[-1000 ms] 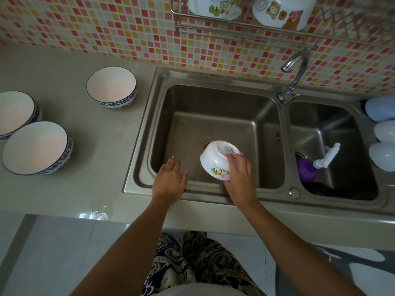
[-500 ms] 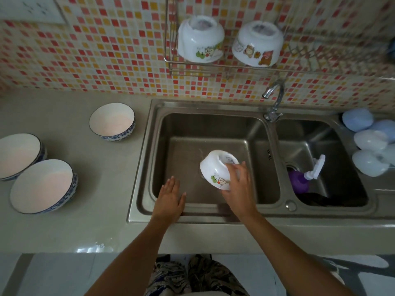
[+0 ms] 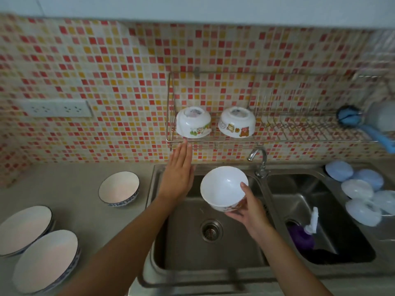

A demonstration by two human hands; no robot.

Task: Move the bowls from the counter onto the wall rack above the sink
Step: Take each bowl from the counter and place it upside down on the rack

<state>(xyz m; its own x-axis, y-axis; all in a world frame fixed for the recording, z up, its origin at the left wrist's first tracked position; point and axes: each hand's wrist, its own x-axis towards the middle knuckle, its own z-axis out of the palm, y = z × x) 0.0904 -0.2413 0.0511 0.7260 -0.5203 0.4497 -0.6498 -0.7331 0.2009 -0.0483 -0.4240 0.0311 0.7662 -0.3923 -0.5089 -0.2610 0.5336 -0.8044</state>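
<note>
- Blue brush point(image 3: 350, 119) at the rack's point(image 3: 277, 140) right end: handle runs off the right edge; head smeared by blur.
- Pale container point(image 3: 382, 117) beside it: cut by the right edge, kind cannot be told.
- 2 big bowls near left: the farther one point(image 3: 23, 228) is cut by the left edge and partly covered by the nearer point(image 3: 46, 260).
- Held white bowl point(image 3: 223, 186): its outer print is mostly hidden by the right hand point(image 3: 249, 212); only a sliver shows.
- Purple bottle point(image 3: 300, 237) in the right basin: lower body lost in shadow.
- Pale lids point(image 3: 359, 192) far right: overlapping, blurred, count unclear.
- Socket plate point(image 3: 56, 108): details blurred.
</note>
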